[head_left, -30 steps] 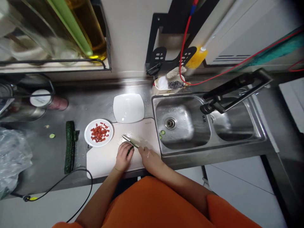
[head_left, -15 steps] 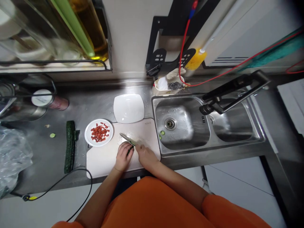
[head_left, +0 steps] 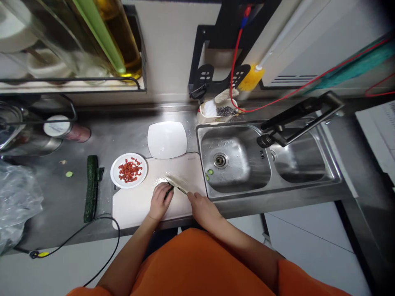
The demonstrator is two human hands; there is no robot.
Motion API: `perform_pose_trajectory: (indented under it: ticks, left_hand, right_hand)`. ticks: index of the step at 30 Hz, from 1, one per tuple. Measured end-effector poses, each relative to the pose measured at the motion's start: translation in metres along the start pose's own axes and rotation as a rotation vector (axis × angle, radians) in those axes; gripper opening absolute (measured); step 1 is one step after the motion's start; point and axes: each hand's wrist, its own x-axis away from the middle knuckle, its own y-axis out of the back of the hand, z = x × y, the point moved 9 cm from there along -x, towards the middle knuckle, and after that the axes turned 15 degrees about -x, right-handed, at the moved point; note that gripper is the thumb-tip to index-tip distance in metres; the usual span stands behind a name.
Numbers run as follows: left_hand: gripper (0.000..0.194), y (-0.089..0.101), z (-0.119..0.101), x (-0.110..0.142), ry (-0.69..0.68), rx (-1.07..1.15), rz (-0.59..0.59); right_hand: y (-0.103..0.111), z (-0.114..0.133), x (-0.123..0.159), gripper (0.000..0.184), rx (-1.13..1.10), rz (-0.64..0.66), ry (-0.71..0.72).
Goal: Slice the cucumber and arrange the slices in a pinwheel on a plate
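Observation:
My left hand (head_left: pixel 159 202) is closed over a dark green piece of cucumber (head_left: pixel 168 191) on the pale cutting board (head_left: pixel 132 209); the fingers hide most of it. In my right hand (head_left: pixel 205 209) is the handle of a knife (head_left: pixel 176 185), its blade slanting up and left beside the cucumber piece. Whether the edge touches the piece I cannot tell. A round white plate (head_left: pixel 113 174) of small red pieces (head_left: pixel 130 170) overlaps the board's left corner. Behind the board lies a square white plate (head_left: pixel 167 140). A longer cucumber (head_left: pixel 91 189) rests on the counter at left.
Right of the board is a double steel sink (head_left: pixel 203 164) with green slices (head_left: pixel 208 174) in it and a black faucet (head_left: pixel 296 119) over it. A black cable (head_left: pixel 119 236) loops at the counter's front edge. A plastic bag (head_left: pixel 18 201) lies far left.
The knife went up and left along the cucumber piece, then drew back right and down with my right hand. My left hand stays nearly in place on the piece.

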Motion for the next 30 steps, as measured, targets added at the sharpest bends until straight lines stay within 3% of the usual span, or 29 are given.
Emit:
perform_pose_trajectory:
  ticks: [7,30]
  left_hand:
    - [0.018,0.002,-0.001,0.0,-0.002,-0.02,-0.012]
    - [0.018,0.003,-0.003,-0.001,-0.005,0.002,-0.013]
  right_hand:
    - [0.001,0.002,0.018,0.034,0.009,0.026,-0.01]
    - [-0.002,0.0,0.014,0.033,-0.021,0.042,-0.013]
